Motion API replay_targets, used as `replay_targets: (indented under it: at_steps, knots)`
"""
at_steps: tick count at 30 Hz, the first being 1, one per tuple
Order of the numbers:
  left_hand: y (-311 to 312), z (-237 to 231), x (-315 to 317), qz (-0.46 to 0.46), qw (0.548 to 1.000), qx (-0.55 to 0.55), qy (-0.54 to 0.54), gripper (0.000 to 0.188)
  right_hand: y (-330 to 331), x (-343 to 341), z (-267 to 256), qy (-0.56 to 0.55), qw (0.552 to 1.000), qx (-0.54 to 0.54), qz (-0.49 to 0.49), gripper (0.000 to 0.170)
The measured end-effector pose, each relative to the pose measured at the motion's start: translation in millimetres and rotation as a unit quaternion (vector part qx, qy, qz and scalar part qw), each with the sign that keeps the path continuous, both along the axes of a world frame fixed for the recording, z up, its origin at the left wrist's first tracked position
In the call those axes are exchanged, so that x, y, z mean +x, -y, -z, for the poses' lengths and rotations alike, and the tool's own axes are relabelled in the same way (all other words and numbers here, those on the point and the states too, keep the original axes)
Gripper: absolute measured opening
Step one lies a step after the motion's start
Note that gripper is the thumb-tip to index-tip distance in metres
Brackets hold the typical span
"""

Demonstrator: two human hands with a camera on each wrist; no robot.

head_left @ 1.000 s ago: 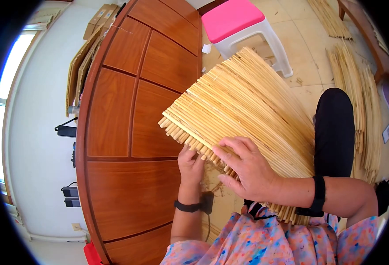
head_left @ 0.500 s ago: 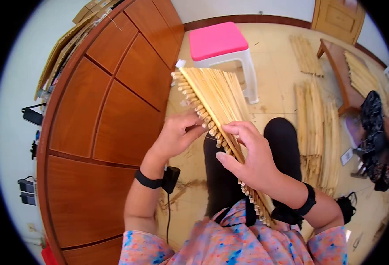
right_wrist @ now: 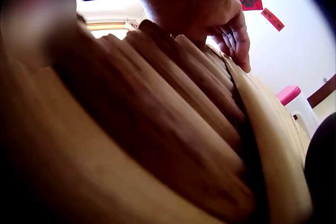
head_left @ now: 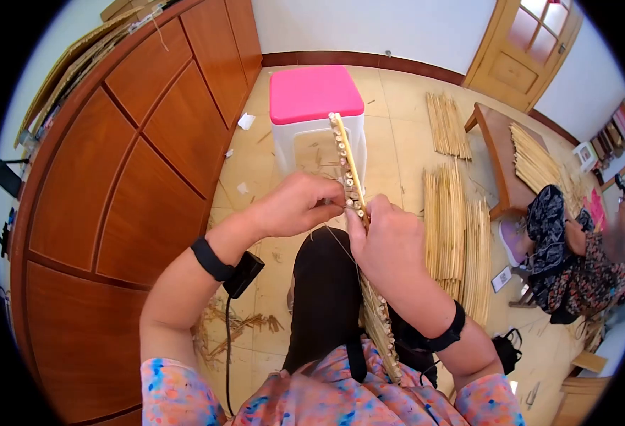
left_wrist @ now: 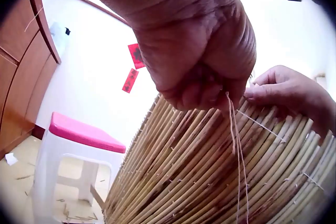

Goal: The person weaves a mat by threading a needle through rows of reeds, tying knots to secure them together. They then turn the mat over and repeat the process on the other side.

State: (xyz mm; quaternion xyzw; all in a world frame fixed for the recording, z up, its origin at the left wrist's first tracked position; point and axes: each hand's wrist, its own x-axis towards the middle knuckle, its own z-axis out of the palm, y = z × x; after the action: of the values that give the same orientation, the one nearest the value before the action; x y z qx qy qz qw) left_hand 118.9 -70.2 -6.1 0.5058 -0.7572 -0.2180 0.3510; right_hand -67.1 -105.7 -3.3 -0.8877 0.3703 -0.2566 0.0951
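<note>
A mat of thin reed stalks (head_left: 343,153), bound together with thread, stands on edge between both hands, its row of cut ends facing up. My left hand (head_left: 299,204) is at the mat's left side with its fingers curled in, pinching a pale thread (left_wrist: 239,155) that hangs down in two strands over the reeds. On the other side, my right hand (head_left: 392,238) grips the mat's upper edge, thumb near the cut ends. Close up in the right wrist view, the stalks (right_wrist: 178,113) fill most of the frame. The left fingertips are partly hidden behind the palm.
Ahead stands a white stool (head_left: 317,96) with a pink seat. Wooden cabinets (head_left: 113,206) line the left. Reed bundles (head_left: 443,220) lie on the floor to the right, near a low brown table (head_left: 493,149). Another person (head_left: 589,263) sits at far right.
The mat has swung from lying broad side up to standing nearly edge-on. My left hand has risen from beneath it to its top edge, and the head view has turned right.
</note>
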Motion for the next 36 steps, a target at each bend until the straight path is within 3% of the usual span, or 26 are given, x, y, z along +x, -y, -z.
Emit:
replay_targets:
  at_steps: [9,15,24,27,29,32,36]
  knots:
    - [-3,17,13,0.013,1.000,-0.023,-0.006,0.006,6,2,-2,-0.024,1.000,-0.005,-0.019,0.029]
    - [9,13,10,-0.001,0.999,-0.006,0.032,0.013,19,5,-14,-0.052,0.998,-0.004,-0.026,0.037]
    - [16,12,14,0.046,0.977,-0.113,0.177,0.016,19,11,-8,-0.098,0.987,-0.123,-0.021,0.037]
    - [2,33,34,0.116,0.966,-0.077,0.217,0.017,33,2,-3,-0.109,0.983,-0.149,-0.003,0.033]
    - [-26,55,55,0.087,0.964,-0.042,0.248,0.018,35,0,-6,-0.068,0.989,-0.132,-0.020,0.033]
    - [-39,51,63,-0.008,0.994,-0.032,0.103,0.019,32,2,-4,-0.048,0.992,-0.116,-0.018,0.034]
    - [-34,52,37,-0.071,0.990,-0.110,-0.047,0.008,35,1,-7,-0.040,0.996,-0.080,-0.014,0.036]
